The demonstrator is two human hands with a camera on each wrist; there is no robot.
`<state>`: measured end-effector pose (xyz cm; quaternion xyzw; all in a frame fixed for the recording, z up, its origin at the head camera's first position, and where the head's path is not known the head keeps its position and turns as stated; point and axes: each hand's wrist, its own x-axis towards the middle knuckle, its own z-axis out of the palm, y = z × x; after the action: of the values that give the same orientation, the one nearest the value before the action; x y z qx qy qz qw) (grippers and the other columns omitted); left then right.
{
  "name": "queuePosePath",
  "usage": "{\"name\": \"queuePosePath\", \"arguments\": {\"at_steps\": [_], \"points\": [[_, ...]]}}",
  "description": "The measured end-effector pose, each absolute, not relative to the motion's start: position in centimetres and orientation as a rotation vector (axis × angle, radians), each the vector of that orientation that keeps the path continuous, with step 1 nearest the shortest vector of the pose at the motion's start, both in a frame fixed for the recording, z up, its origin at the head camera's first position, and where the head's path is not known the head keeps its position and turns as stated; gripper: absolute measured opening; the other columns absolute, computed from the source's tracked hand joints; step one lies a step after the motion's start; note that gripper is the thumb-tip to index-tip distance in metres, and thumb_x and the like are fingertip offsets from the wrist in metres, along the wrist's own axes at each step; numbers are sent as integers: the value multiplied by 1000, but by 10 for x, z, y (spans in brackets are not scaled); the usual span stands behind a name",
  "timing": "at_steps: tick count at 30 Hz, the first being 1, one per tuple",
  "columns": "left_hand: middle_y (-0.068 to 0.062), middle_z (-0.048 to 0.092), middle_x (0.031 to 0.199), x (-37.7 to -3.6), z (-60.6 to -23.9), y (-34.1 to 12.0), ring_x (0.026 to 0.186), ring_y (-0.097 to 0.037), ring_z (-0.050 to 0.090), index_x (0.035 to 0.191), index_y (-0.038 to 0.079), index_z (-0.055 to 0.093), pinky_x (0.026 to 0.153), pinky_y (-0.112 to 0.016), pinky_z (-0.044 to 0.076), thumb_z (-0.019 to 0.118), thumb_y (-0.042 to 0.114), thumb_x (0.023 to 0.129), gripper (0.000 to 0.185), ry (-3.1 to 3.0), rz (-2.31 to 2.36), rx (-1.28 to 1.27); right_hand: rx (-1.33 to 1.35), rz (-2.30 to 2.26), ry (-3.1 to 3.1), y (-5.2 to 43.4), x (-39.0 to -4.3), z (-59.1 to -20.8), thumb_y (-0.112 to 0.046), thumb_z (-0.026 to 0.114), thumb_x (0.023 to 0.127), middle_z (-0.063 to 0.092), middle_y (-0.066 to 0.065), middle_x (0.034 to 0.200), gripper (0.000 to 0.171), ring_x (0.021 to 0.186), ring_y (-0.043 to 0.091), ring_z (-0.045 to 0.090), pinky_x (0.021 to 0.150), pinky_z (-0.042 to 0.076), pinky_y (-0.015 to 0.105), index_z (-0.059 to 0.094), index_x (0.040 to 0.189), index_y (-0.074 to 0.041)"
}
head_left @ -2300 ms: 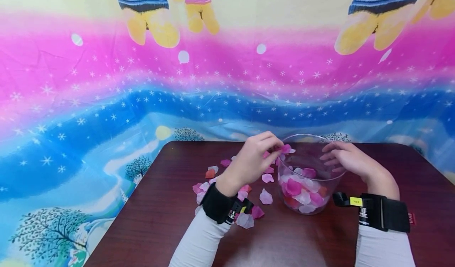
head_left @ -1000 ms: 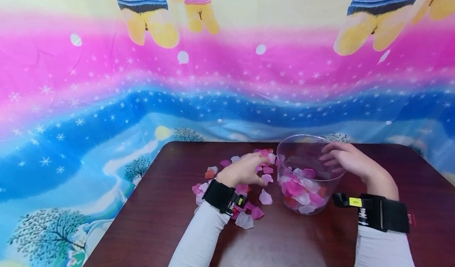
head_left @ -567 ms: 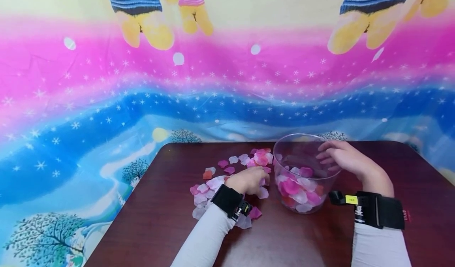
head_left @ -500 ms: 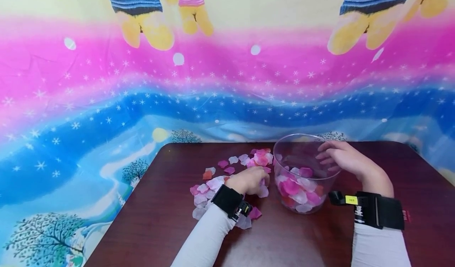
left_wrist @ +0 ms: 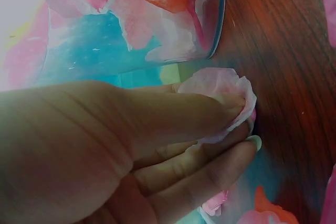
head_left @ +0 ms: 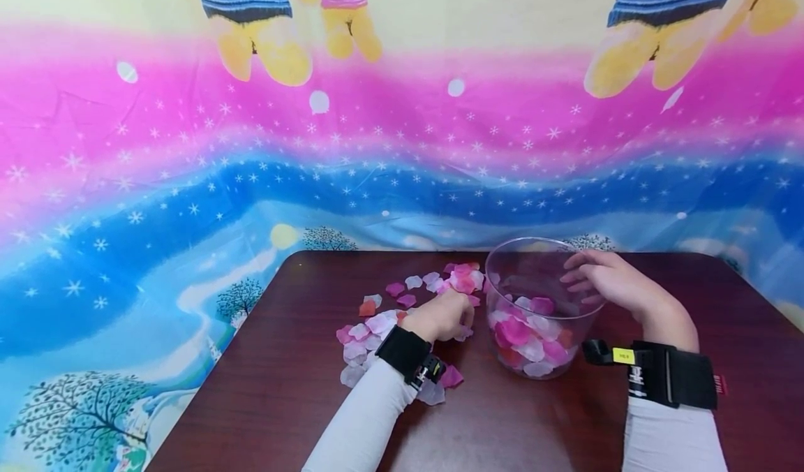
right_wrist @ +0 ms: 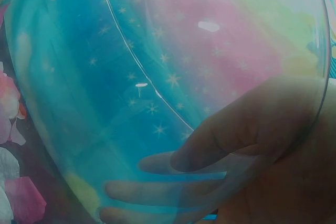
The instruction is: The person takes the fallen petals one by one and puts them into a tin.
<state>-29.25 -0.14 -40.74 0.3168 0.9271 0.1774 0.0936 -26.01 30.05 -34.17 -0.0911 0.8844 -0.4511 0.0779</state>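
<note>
My left hand [head_left: 442, 315] is low over the table, left of a clear plastic tub. In the left wrist view its thumb and fingers pinch a pale pink artificial petal [left_wrist: 215, 80]. The tub [head_left: 530, 276] stands upright, its lower part filled with pink, white and orange petals [head_left: 515, 331]. At the tub's right side is my right hand [head_left: 606, 280], its slightly spread fingers along the wall near the rim. In the right wrist view those fingers [right_wrist: 157, 190] show through the clear plastic, fairly straight.
Loose petals [head_left: 380, 324] lie scattered left of the tub, with a denser cluster [head_left: 463, 278] behind my left hand. A magenta petal [head_left: 451, 375] lies near the left wrist strap. A printed cloth [head_left: 402, 130] hangs behind the dark wooden table [head_left: 276, 388].
My left hand was at the tub's rim with a magenta petal, then came down leftward to the table. It now pinches a pale petal picked from there. My right hand stays at the tub.
</note>
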Motion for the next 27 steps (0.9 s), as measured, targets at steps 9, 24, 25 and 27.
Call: {"name": "queuePosePath", "arguments": {"at_steps": [9,24,25,27], "points": [[4,72,83,-298,-378,-24,75,-6,63,92,11,80,69,-17,53,76,5,92,8,2783,604,1127,-274,-1344,2655,299,-259,-341,-12,30,108,57,36,132,43,118,48,62,87,59,48,41,141,13],[-2,73,99,-269,-318,-36,87,-7,62,106,6,77,80,-16,52,72,-1,93,15,2818,1312,1722,-280,-1349,2652,300,-260,-342,-11,29,107,57,36,132,44,117,47,63,86,59,47,40,142,14],[-2,73,100,-267,-319,-31,89,-8,64,106,6,77,82,-16,52,73,-2,93,16,2799,1331,1770,-278,-1353,2651,300,-260,-342,-11,29,107,57,36,132,44,117,47,63,86,59,46,40,142,14],[-4,73,103,-264,-321,-20,92,-9,66,106,5,76,84,-14,52,74,-2,92,16,2768,1345,1837,-279,-1355,2651,300,-260,-342,-10,29,107,57,37,133,43,117,47,63,85,60,46,40,141,14]]}}
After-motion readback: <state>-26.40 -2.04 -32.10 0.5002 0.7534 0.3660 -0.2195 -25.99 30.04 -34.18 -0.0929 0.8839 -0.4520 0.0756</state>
